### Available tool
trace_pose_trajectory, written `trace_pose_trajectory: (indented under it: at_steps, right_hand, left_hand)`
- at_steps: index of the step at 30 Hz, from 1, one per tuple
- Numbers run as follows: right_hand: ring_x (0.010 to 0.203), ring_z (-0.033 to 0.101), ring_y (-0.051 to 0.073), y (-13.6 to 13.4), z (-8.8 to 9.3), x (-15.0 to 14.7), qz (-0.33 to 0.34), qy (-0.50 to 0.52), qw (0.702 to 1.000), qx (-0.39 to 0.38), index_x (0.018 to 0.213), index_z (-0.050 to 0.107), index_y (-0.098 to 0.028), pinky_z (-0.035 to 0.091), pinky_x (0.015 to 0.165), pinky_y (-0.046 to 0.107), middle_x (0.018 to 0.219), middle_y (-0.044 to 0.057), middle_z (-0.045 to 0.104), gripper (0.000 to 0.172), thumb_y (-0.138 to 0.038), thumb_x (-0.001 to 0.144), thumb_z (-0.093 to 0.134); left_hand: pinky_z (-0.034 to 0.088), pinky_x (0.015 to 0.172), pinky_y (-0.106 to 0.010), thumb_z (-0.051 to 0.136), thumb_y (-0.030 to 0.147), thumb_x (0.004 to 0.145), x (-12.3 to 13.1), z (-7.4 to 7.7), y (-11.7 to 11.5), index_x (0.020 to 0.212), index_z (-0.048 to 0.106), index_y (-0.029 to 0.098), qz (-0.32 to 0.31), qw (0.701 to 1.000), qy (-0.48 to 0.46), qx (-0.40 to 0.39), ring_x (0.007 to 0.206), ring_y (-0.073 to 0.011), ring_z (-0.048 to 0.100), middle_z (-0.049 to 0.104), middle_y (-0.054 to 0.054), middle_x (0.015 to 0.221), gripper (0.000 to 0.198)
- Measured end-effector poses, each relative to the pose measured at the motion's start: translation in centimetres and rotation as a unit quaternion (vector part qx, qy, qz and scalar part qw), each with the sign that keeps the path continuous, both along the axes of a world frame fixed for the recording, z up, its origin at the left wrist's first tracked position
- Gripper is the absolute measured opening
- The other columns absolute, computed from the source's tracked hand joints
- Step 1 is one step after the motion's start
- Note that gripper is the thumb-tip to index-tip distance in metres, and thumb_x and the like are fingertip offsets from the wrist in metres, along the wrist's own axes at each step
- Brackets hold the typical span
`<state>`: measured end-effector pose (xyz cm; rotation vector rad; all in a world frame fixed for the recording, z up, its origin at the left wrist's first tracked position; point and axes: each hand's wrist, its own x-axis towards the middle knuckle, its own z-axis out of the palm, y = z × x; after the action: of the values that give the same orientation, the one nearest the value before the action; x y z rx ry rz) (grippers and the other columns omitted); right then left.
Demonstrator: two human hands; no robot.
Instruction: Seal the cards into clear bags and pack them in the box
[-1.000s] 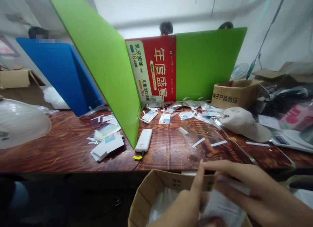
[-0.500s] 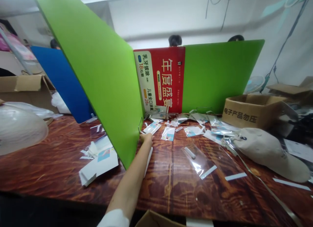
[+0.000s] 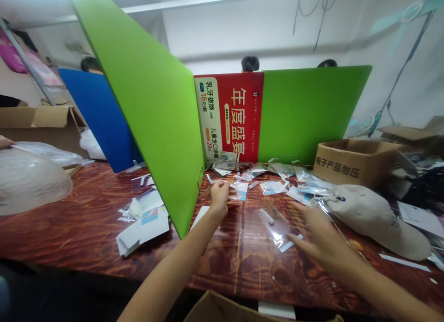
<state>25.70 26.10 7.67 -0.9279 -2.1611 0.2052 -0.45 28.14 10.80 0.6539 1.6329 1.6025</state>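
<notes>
Head view: left hand (image 3: 219, 195) pinched on clear packet (image 3: 237, 191), right hand (image 3: 317, 236) splayed, touching clear sleeve (image 3: 275, 222).

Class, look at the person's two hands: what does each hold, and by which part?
Left hand seems to pinch a small clear packet by one edge, though it is blurred. Right hand holds nothing; it lies open over a clear bag.

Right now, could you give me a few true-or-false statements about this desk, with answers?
1. The left hand is close to the green divider. True.
2. A box stands behind the cap. True.
3. The right hand rests on the cap. False: it is spread open at a clear sleeve, apart from the cap.
4. The poster is blue. False: it is red.
</notes>
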Motion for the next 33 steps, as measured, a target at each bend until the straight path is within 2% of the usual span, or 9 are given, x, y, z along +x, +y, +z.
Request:
trace_pose_trajectory:
  at_steps: [2,7,11,15,18,21,24,30,33]
  right_hand:
    - [0.122,0.055,0.036,-0.9,-0.4,-3.6,0.045,0.021,0.998,-0.041,0.132,0.054,-0.016,0.046,0.099,0.054,0.131,0.019,0.060,0.064,-0.039,0.075,0.069]
    - [0.079,0.068,0.018,-4.8,1.3,-7.4,0.172,0.024,0.979,-0.108,0.098,0.067,-0.018,0.055,0.072,0.029,0.088,0.005,0.073,0.020,-0.024,0.094,0.048]
    - [0.085,0.069,0.016,-9.0,3.9,-6.0,0.286,0.044,0.942,-0.169,0.108,0.066,-0.019,0.055,0.075,0.026,0.094,0.003,0.073,0.019,-0.027,0.096,0.052]
    - [0.092,0.068,0.018,-12.8,4.5,-4.5,0.239,0.094,0.966,-0.023,0.115,0.058,-0.021,0.056,0.080,0.027,0.100,0.006,0.069,0.023,-0.020,0.092,0.058]
    - [0.090,0.067,0.019,-14.6,4.7,-2.9,0.127,0.106,0.967,0.191,0.111,0.057,-0.021,0.055,0.081,0.030,0.092,0.006,0.069,0.027,-0.014,0.086,0.064]
    - [0.099,0.068,0.020,-15.3,5.9,-1.6,0.214,-0.046,0.933,0.287,0.111,0.064,-0.020,0.052,0.093,0.032,0.097,0.005,0.074,0.024,-0.015,0.088,0.061]
    - [0.112,0.066,0.021,-15.0,7.0,-1.5,0.258,-0.140,0.903,0.313,0.118,0.065,-0.018,0.049,0.099,0.033,0.113,0.006,0.073,0.027,-0.021,0.093,0.056]
    - [0.119,0.062,0.024,-14.8,6.0,-2.8,0.249,-0.182,0.911,0.273,0.125,0.060,-0.013,0.048,0.101,0.037,0.124,0.009,0.068,0.035,-0.027,0.095,0.049]
    - [0.112,0.064,0.021,-15.1,5.4,-2.9,0.253,-0.144,0.931,0.222,0.116,0.062,-0.016,0.044,0.104,0.037,0.115,0.008,0.072,0.026,-0.024,0.097,0.045]
  left_hand:
    - [0.056,0.063,-0.029,0.060,0.031,0.095,2.2,0.4,-4.4,0.103,0.062,0.013,-0.061,0.998,-0.013,0.020,0.074,-0.0144,0.066,0.067,-0.003,0.092,0.020]
    - [0.048,0.054,-0.024,0.056,0.047,0.092,3.7,-1.3,-17.0,0.095,0.055,0.019,-0.094,0.992,0.013,0.083,0.059,-0.0151,0.063,0.062,0.002,0.065,0.029]
    - [0.055,0.085,-0.033,0.076,0.047,0.076,2.5,-2.5,-22.8,0.122,0.051,0.022,-0.047,0.959,0.233,0.155,0.106,-0.0251,0.066,0.067,-0.009,0.112,0.058]
    - [0.052,0.101,-0.038,0.058,0.032,0.093,2.6,-2.0,-23.5,0.128,0.058,0.023,-0.264,0.890,0.327,0.177,0.123,-0.0275,0.060,0.066,-0.011,0.129,0.037]
    - [0.048,0.106,-0.036,0.050,0.010,0.091,2.8,-2.4,-23.1,0.140,0.047,0.025,-0.245,0.836,0.431,0.237,0.125,-0.0235,0.059,0.063,-0.010,0.134,0.052]
    - [0.042,0.112,-0.042,0.049,0.002,0.082,2.8,-3.0,-23.2,0.146,0.036,0.022,-0.202,0.784,0.522,0.268,0.133,-0.0253,0.051,0.054,-0.014,0.145,0.069]
    - [0.041,0.112,-0.047,0.045,0.000,0.079,3.0,-2.7,-23.5,0.144,0.036,0.016,-0.186,0.743,0.589,0.259,0.139,-0.0261,0.044,0.052,-0.018,0.145,0.068]
    - [0.044,0.108,-0.054,0.038,0.000,0.075,4.1,-2.3,-24.2,0.149,0.029,0.008,-0.170,0.681,0.668,0.247,0.139,-0.0328,0.042,0.052,-0.023,0.144,0.075]
    - [0.043,0.109,-0.052,0.042,0.002,0.082,4.9,-2.5,-24.8,0.154,0.024,0.015,-0.226,0.722,0.606,0.246,0.138,-0.0338,0.044,0.048,-0.020,0.148,0.076]
